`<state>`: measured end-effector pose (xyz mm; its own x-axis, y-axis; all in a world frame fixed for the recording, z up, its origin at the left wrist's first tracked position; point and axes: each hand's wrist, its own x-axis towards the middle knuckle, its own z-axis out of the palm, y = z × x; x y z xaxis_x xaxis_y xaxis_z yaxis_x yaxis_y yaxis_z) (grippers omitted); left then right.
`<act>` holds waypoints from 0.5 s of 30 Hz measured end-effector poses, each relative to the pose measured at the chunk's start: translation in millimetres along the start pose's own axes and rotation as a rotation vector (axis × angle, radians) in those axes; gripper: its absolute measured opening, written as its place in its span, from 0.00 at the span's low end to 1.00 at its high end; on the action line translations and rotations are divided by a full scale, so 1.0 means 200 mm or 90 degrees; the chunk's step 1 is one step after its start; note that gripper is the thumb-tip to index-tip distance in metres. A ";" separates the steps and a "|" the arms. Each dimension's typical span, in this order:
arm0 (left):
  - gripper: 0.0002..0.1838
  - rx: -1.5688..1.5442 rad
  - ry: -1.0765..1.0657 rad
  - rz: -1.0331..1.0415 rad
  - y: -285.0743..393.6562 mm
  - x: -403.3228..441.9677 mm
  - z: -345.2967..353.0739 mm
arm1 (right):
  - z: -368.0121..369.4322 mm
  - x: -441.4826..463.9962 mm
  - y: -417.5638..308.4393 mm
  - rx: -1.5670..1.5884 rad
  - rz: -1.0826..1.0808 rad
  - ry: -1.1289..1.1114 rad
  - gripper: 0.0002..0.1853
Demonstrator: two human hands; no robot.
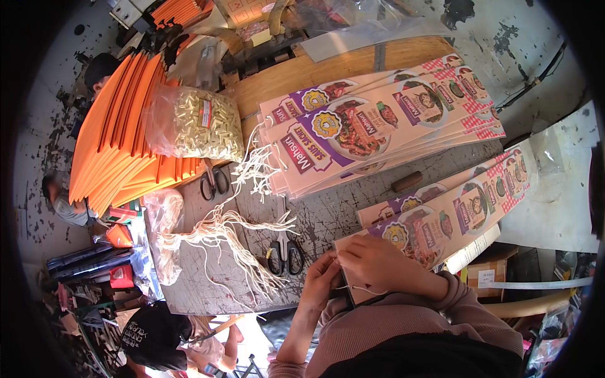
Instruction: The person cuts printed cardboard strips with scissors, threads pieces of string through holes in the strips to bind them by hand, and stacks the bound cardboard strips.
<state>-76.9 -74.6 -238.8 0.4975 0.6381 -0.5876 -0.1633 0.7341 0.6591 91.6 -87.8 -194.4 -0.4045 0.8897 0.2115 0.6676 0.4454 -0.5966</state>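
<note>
In the head view a long printed food card [435, 230] with a pink face lies at the table's front edge, its left end under my hands. My right hand [378, 264] has its fingers bent and closed over that end. My left hand [322, 277] is pinched at the card's left edge, its fingertips close to the right ones. What the left fingertips grip is too small to make out. A white string [368, 290] shows at the card's lower left corner, below my right hand. Another printed card [384, 210] lies partly beneath this one.
A stack of string-tied cards [340, 135] lies farther back. Loose white strings [233, 242], black-handled scissors [287, 255], more scissors [214, 183] and a dark cylinder [407, 181] lie on the table. At left are a bag of small metallic pieces [205, 126] and orange folded sheets [120, 132]. Other people sit nearby.
</note>
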 end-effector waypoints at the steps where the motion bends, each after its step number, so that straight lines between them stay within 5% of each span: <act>1: 0.09 -0.011 -0.013 0.004 0.00 0.00 -0.01 | -0.02 0.00 -0.01 0.001 -0.001 -0.001 0.18; 15: 0.07 0.050 -0.014 0.027 0.01 0.00 0.00 | -0.13 -0.02 -0.01 0.020 0.050 -0.074 0.24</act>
<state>-76.7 -73.1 -238.7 0.5105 0.6620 -0.5487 -0.1169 0.6856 0.7185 108.4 -89.4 -172.9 -0.4230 0.9032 0.0732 0.6805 0.3700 -0.6325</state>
